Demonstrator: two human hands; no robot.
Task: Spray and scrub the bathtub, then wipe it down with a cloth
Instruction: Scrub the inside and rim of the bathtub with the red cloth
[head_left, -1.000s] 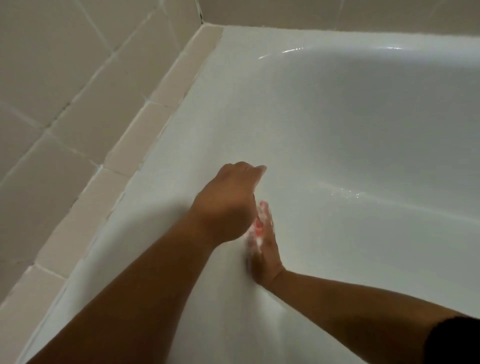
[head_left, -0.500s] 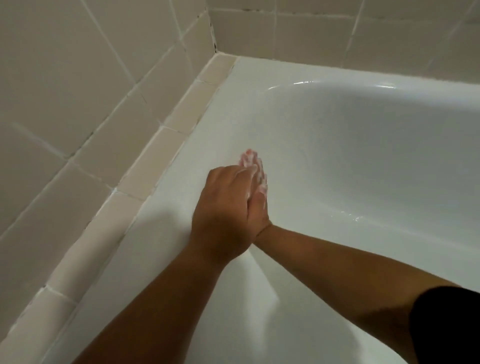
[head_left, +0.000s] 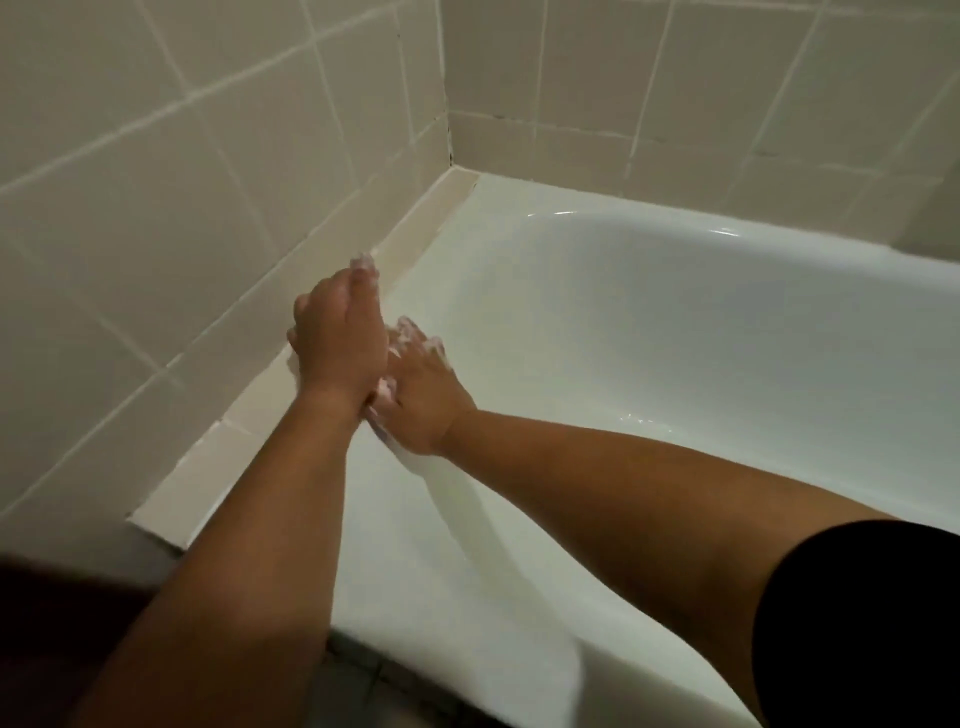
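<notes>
Both of my hands have slid toward the far corner since a second ago, when they worked lower on the inner slope, and my left hand (head_left: 340, 338), then curled in a fist, now lies stretched out. From the head view, that left hand rests flat on the left rim of the glossy white enamel bathtub (head_left: 675, 338). Its straight fingertips (head_left: 363, 262), white with lather, reach the pale beige trim strip (head_left: 415, 223) at the foot of the beige tiled wall (head_left: 156, 182). My right hand (head_left: 423, 402) lies just beside it on the right, touching it at the thumb. Its palm is down where the rim rolls into the basin, and its foamy fingers (head_left: 415, 332) are spread. Neither hand is closed round anything. Something pinkish shows between the two hands, but I cannot tell whether it is a scrubber or my own thumb. The tub is directly under both palms. I judge this to be mid-scrub: suds on my fingers and wet glints (head_left: 639, 418) on the tub floor suggest the spraying is done. The far end and the right side have no lather that I can see. No cloth is in view, so the wipe-down is still ahead. My black sleeve (head_left: 857, 623) fills the near right.
</notes>
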